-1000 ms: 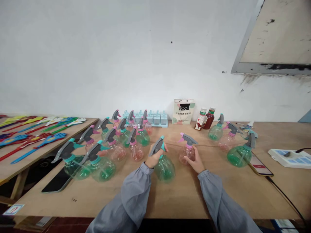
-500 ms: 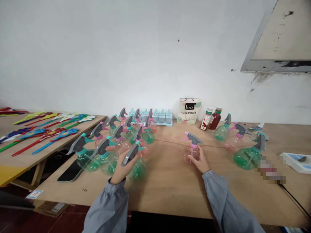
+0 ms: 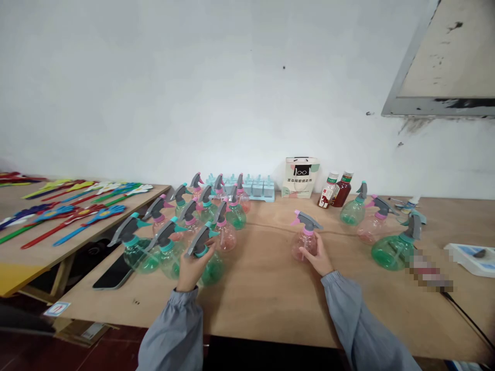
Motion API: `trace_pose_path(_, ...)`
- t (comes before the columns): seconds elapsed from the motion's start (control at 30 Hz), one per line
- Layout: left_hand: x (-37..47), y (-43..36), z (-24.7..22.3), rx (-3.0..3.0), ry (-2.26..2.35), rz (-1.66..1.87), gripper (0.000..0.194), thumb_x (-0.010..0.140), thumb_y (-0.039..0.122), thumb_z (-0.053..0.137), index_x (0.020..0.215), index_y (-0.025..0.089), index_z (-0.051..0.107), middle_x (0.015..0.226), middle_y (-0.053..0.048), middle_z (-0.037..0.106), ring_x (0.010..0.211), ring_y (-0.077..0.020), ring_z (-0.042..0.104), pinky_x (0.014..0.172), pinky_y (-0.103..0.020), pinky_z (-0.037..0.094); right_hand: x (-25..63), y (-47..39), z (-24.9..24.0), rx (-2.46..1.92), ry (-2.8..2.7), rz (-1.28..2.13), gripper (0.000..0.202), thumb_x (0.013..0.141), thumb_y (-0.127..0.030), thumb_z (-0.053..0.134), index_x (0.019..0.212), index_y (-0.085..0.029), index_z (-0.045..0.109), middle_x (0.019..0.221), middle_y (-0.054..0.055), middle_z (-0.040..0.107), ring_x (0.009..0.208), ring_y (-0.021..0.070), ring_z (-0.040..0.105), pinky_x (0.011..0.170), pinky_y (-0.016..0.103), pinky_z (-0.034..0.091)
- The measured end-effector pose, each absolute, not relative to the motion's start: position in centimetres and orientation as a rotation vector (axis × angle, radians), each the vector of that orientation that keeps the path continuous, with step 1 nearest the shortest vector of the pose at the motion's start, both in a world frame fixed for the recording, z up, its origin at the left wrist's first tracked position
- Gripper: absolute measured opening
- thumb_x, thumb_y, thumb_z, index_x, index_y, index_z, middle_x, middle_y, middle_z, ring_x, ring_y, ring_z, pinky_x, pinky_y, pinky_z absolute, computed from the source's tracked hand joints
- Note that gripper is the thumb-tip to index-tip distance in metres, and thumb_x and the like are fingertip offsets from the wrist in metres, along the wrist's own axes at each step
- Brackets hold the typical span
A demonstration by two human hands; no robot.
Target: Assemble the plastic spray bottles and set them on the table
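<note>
My left hand (image 3: pixel 194 265) is wrapped around the neck of a green spray bottle (image 3: pixel 213 269), which has a grey trigger head with a teal nozzle. This bottle stands at the front right of a group of green and pink spray bottles, close beside another green spray bottle (image 3: pixel 170 260). A pink spray bottle (image 3: pixel 298 243) with a pink nozzle is in my right hand (image 3: pixel 319 256), fingers around its round body, upright near the table's middle. Farther right stand a pale green spray bottle (image 3: pixel 351 212), a second pink one (image 3: pixel 370 229) and a darker green one (image 3: pixel 392 252).
A light-blue ice-pop mould (image 3: pixel 261 190), a paper bag (image 3: pixel 299 178) and two sauce bottles (image 3: pixel 335 190) line the wall. A phone (image 3: pixel 113 273) lies at left, a white tray (image 3: pixel 472 260) at right. Colourful flower-shaped sticks (image 3: pixel 88 214) cover the left table.
My left hand has shifted the green spray bottle slightly left and back, closer against the group. The right hand and its pink spray bottle look unmoved.
</note>
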State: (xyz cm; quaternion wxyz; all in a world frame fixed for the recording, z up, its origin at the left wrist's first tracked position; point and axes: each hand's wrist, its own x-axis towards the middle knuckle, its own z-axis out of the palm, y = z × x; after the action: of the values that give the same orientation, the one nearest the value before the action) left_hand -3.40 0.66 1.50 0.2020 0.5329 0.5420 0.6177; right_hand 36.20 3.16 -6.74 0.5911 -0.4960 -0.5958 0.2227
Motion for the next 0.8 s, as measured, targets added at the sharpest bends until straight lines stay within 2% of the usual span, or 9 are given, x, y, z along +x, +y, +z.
trace_pose_path(0.17, -2.9, 0.8, 0.8, 1.504, 1.543, 1.803, 0.045, 0.072, 0.046, 0.074, 0.106, 0.017, 0.069, 0.099, -0.01, 0.075, 0.096, -0.0279, 0.071, 0.099, -0.05, 0.053, 36.1, 3.1, -6.5, -1.171, -1.393, 0.497, 0.082, 0.073, -0.063, 0.074, 0.137, -0.022, 0.044, 0.137, 0.017, 0.059, 0.127, 0.0323, 0.059, 0.111, 0.053, 0.044)
trace_pose_path(0.27, -2.5, 0.7, 0.9, 1.549, 1.583, 1.991, 0.068, 0.069, 0.044, 0.079, 0.128, 0.02, 0.056, 0.117, -0.012, 0.068, 0.104, -0.0266, 0.069, 0.1, -0.048, 0.052, 36.1, 3.0, -6.4, -1.174, -1.398, 0.505, 0.081, 0.073, -0.063, 0.074, 0.135, -0.022, 0.043, 0.136, 0.017, 0.06, 0.127, 0.0324, 0.059, 0.111, 0.053, 0.044)
trace_pose_path(0.37, -1.6, -0.1, 0.4, 1.585, 1.643, 2.34, 0.091, 0.063, 0.042, 0.085, 0.139, 0.021, 0.04, 0.134, -0.015, 0.053, 0.119, -0.0299, 0.06, 0.101, -0.05, 0.049, 36.2, 3.0, -6.5, -1.176, -1.406, 0.502, 0.079, 0.074, -0.062, 0.073, 0.135, -0.023, 0.043, 0.136, 0.016, 0.06, 0.127, 0.0319, 0.059, 0.112, 0.054, 0.043)
trace_pose_path(0.47, 0.8, -2.0, -0.3, 1.676, 1.483, 2.788, 0.083, 0.071, 0.045, 0.079, 0.139, 0.025, 0.038, 0.134, -0.013, 0.046, 0.12, -0.0319, 0.056, 0.098, -0.052, 0.048, 36.3, 3.1, -6.9, -1.169, -1.419, 0.497, 0.079, 0.074, -0.061, 0.074, 0.137, -0.024, 0.042, 0.138, 0.015, 0.058, 0.13, 0.032, 0.056, 0.114, 0.056, 0.04)
trace_pose_path(0.5, 2.0, -2.7, -0.4, 1.755, 1.383, 2.817, 0.076, 0.074, 0.044, 0.076, 0.139, 0.027, 0.038, 0.131, -0.011, 0.046, 0.118, -0.0312, 0.056, 0.099, -0.052, 0.047, 36.4, 3.1, -7.1, -1.163, -1.425, 0.499, 0.08, 0.074, -0.06, 0.074, 0.138, -0.024, 0.041, 0.139, 0.015, 0.057, 0.132, 0.0323, 0.054, 0.115, 0.056, 0.039)
trace_pose_path(0.57, 5.2, -3.7, -0.3, 2.007, 1.252, 2.592, 0.066, 0.077, 0.04, 0.075, 0.134, 0.028, 0.044, 0.121, -0.009, 0.051, 0.114, -0.0298, 0.057, 0.101, -0.049, 0.046, 36.3, 3.0, -7.5, -1.143, -1.448, 0.508, 0.079, 0.076, -0.059, 0.072, 0.14, -0.025, 0.041, 0.142, 0.015, 0.054, 0.136, 0.0325, 0.051, 0.118, 0.056, 0.036)
trace_pose_path(0.63, 9.0, -3.7, 0.3, 2.189, 1.222, 2.104, 0.061, 0.078, 0.035, 0.074, 0.132, 0.027, 0.046, 0.125, -0.012, 0.053, 0.118, -0.03, 0.057, 0.104, -0.048, 0.045, 35.9, 2.8, -7.7, -1.114, -1.479, 0.516, 0.075, 0.08, -0.058, 0.068, 0.142, -0.026, 0.041, 0.145, 0.013, 0.052, 0.139, 0.0316, 0.048, 0.119, 0.055, 0.034)
trace_pose_path(0.73, 14.1, -1.8, 1.4, 2.073, 1.19, 1.652, 0.077, 0.079, 0.041, 0.074, 0.142, 0.02, 0.036, 0.142, -0.02, 0.047, 0.136, -0.0351, 0.045, 0.112, -0.053, 0.037, 35.0, 2.1, -7.7, -1.054, -1.541, 0.491, 0.069, 0.085, -0.053, 0.064, 0.145, -0.028, 0.041, 0.147, 0.012, 0.052, 0.139, 0.0303, 0.049, 0.119, 0.054, 0.035)
trace_pose_path(0.8, 16.7, 0.0, 1.8, 1.951, 1.167, 1.525, 0.091, 0.072, 0.044, 0.079, 0.145, 0.016, 0.031, 0.142, -0.022, 0.046, 0.137, -0.0368, 0.044, 0.113, -0.054, 0.035, 34.2, 1.5, -7.5, -1.027, -1.592, 0.46, 0.069, 0.085, -0.052, 0.065, 0.145, -0.027, 0.042, 0.144, 0.012, 0.055, 0.136, 0.0309, 0.052, 0.117, 0.055, 0.038)
